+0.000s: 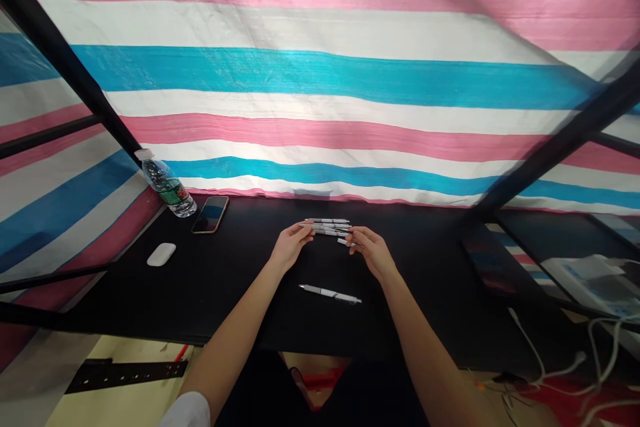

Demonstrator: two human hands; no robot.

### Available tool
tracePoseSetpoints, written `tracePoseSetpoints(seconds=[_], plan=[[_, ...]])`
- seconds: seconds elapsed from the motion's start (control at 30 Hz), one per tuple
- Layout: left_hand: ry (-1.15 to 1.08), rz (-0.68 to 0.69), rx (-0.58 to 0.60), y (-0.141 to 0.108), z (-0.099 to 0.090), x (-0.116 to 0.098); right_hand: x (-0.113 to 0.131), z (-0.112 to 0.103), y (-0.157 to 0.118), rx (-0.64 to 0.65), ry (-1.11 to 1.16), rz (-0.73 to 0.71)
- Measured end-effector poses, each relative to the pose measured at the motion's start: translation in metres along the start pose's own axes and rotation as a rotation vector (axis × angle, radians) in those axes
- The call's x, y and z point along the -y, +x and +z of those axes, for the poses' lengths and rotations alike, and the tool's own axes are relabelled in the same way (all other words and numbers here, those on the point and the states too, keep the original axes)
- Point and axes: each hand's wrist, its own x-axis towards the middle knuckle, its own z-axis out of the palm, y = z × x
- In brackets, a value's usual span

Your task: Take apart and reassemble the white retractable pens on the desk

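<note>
Several white and grey pens [329,228] lie side by side, roughly parallel, between my hands at the middle of the black table. My left hand [294,240] has its fingers closed on the pens' left ends. At their right ends is my right hand [369,247], its thumb and fingertips pinched on the pens. One more pen partly shows under the right fingers, its other end hidden. Nearer to me, a single white pen [331,294] lies alone on the table, touched by neither hand.
On the black table [225,293], a water bottle [173,192], a phone [211,215] and a white rounded case [161,254] stand or lie at the left. Black frame bars and striped sheeting enclose the table. White cables [600,360] hang at the lower right.
</note>
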Motion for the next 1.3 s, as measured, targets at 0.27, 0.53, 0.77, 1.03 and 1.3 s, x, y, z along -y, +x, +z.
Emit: tracePoseSetpoints(seconds=[0.27, 0.53, 0.77, 1.03, 1.3], plan=[[0.02, -0.024, 0.02, -0.001, 0.001, 0.001, 0.0, 0.001, -0.001, 0.014, -0.036, -0.003], [0.056, -0.029, 0.044, -0.002, 0.001, 0.001, 0.001, 0.002, -0.002, 0.053, -0.048, 0.012], [0.081, -0.046, 0.074, -0.004, 0.003, 0.002, 0.001, 0.004, -0.003, 0.083, -0.07, 0.013], [0.09, -0.04, 0.102, -0.006, 0.003, 0.003, 0.005, 0.011, -0.008, 0.172, -0.084, 0.035], [0.182, -0.045, 0.19, -0.009, 0.006, 0.005, 0.0, 0.02, -0.015, 0.406, -0.168, 0.1]])
